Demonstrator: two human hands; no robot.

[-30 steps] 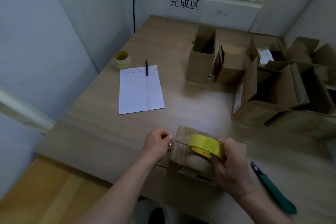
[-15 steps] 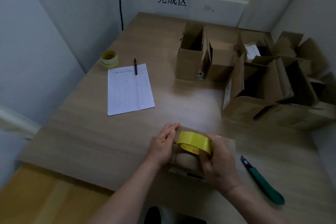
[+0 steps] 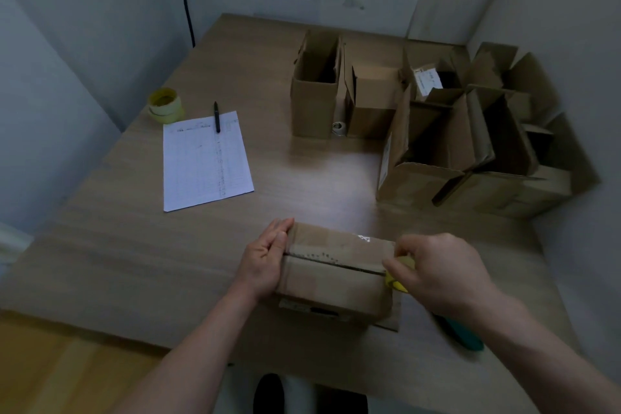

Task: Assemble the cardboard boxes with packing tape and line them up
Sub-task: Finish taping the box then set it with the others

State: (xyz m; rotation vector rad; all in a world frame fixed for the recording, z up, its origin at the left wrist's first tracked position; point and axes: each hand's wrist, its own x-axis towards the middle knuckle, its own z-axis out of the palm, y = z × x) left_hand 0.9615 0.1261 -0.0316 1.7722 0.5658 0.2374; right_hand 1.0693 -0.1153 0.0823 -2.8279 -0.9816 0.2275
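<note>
Hands work small cardboard box at near edge of wooden surface. Left hand, fingers straight, presses box's left end. Right hand, grip curled around yellow tape roll at box's right end, seam between flaps running under clear tape. Green cutter lies beside right wrist. Risk: tape may wrinkle or drift off seam if left hand slips. Farther: paper sheet, pen, spare tape rolls, open boxes grouped far right.
</note>
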